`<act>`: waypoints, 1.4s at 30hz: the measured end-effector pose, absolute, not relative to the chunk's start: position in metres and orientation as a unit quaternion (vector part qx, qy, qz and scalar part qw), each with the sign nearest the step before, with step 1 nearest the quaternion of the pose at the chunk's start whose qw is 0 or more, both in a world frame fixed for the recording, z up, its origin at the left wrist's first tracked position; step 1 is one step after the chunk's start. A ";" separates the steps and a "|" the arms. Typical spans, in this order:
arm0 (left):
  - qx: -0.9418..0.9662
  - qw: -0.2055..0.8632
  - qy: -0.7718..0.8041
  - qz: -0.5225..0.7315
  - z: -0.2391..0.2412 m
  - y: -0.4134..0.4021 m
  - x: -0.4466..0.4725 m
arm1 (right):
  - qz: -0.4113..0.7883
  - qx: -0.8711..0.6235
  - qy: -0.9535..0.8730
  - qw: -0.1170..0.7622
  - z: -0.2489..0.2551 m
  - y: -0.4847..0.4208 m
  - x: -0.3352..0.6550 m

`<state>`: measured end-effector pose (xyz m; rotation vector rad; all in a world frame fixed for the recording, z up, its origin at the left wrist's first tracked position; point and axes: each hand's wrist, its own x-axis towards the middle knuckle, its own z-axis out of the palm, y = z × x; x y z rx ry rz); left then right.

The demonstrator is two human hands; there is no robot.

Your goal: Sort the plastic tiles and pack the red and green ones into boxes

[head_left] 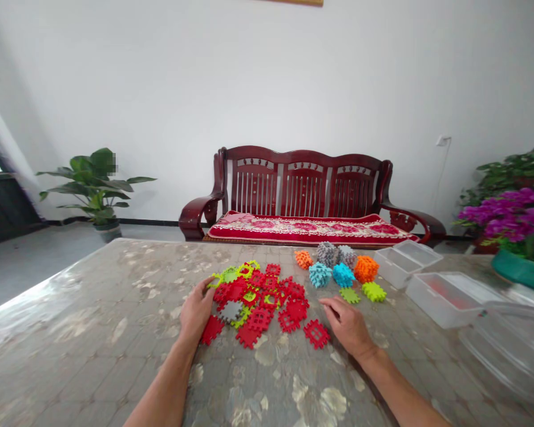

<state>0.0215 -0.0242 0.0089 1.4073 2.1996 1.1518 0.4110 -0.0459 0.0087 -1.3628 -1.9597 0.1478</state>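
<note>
A pile of flat, notched plastic building tiles lies on the table in front of me, mostly red tiles [260, 319] with some lime-green tiles [229, 274] and a grey tile [230, 311]. My left hand [196, 309] rests against the pile's left edge, fingers stretched out to the green tiles and holding none that I can see. To the right of the pile, my right hand [347, 327] is closed, its fingers curled together with nothing visible in them. A single red window tile [316, 334] lies just left of it. Two lime-green tiles [374, 291] lie beyond that hand.
Behind the green tiles stand assembled cubes: orange cubes [366, 269], blue cubes [343, 275] and grey cubes [326, 254]. Clear plastic boxes [445, 299] and a clear lid [516, 347] are at the right, near purple flowers [516, 219]. A wooden bench [302, 184] stands beyond the patterned tablecloth [93, 344].
</note>
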 end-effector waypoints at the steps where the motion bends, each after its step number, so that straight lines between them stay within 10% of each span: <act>1: 0.488 0.141 0.765 0.396 0.009 -0.024 0.022 | 0.068 -0.520 -0.771 0.360 0.013 -0.047 0.401; 20: 0.496 0.122 0.798 0.319 0.021 -0.029 0.029 | 0.042 -0.511 -0.841 0.174 0.048 0.032 0.245; 42: 0.518 0.113 0.792 0.302 0.021 -0.029 0.030 | 0.147 -0.519 -0.794 0.280 0.040 -0.006 0.324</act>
